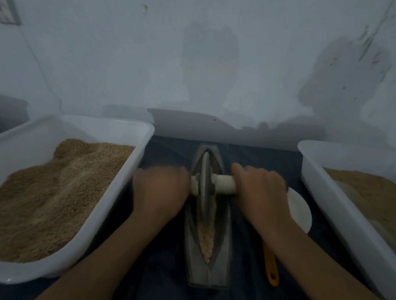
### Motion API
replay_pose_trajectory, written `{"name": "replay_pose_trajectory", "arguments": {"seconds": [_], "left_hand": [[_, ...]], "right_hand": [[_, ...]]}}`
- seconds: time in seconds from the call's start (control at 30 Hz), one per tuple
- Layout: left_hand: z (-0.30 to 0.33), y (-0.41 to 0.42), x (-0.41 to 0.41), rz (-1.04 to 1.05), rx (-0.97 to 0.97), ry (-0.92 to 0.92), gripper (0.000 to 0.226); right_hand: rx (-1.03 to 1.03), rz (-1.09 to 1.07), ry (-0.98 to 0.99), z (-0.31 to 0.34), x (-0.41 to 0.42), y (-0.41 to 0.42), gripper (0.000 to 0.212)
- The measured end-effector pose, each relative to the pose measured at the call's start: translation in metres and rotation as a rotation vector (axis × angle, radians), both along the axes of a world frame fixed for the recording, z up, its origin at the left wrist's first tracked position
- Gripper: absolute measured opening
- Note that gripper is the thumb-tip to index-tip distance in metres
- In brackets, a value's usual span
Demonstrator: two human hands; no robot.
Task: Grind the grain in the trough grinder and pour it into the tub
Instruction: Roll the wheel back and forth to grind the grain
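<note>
The person is in the grinding step. The trough grinder (208,221) lies on a dark cloth (160,283), in the middle between two white tubs. It is long and shaped like a little boat. Its long way runs from the person toward the wall (197,58), with one pointed end near the wall and the other end close to the person.

A round wheel (205,182) stands on its edge in the groove. A pale handle (225,184) goes through the wheel and sticks out sideways, across the grinder.

The right hand (260,194) is curled around the handle on the right side of the grinder and grips it. The left hand (159,193) is at the left end of the handle, but it is blurry. It looks like it holds that end, though I cannot tell for sure how its fingers lie.

Some crushed grain (207,239) lies in the groove, in the part of the grinder nearer the person.

The left tub (131,169), left of the grinder, is full of brown grain. The right tub (323,197), right of the grinder, has some too. A scoop (300,212) with an orange handle lies just right of the grinder, partly under the right arm.

Next, I think both hands should roll the wheel toward the person over the grain, pushing down evenly. Pouring comes later, when the grain is fine.
</note>
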State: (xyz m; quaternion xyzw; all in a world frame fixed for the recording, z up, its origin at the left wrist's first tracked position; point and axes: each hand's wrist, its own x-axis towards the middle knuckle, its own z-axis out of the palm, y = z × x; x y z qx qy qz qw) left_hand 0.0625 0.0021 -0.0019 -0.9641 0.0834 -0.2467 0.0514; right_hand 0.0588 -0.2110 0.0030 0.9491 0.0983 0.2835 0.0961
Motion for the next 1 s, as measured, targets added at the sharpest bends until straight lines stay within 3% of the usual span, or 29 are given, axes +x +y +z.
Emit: {"name": "replay_pose_trajectory", "arguments": {"seconds": [0.07,0.17,0.27,0.4,0.53,0.77,0.87,1.0], "left_hand": [[-0.007,0.011,-0.026,-0.122,0.034,-0.089,0.025],[-0.004,0.016,-0.036,-0.212,0.072,-0.138,0.031],[0.004,0.001,-0.017,-0.156,0.128,-0.139,0.039],[0.006,-0.002,0.039,-0.033,0.125,0.016,0.015],[0.007,-0.001,0.039,0.043,0.068,0.078,0.01],[0.01,0.015,-0.039,-0.276,0.182,-0.067,0.017],[0.01,0.013,-0.038,-0.229,0.162,-0.044,0.022],[0.005,0.004,0.017,-0.097,0.13,0.021,0.017]], "right_hand": [[0.047,0.095,-0.074,-0.01,-0.025,-0.009,0.044],[0.117,0.142,-0.029,-0.02,-0.04,-0.023,0.046],[0.1,0.073,0.037,-0.016,-0.022,-0.02,0.04],[0.027,-0.033,0.117,0.008,0.04,-0.007,0.035],[0.01,-0.012,0.139,0.02,0.059,0.0,0.035],[0.114,0.182,0.042,-0.011,-0.034,-0.024,0.045],[0.039,0.119,0.064,-0.012,-0.04,-0.026,0.045],[-0.009,0.006,0.137,0.012,0.011,-0.007,0.038]]}}
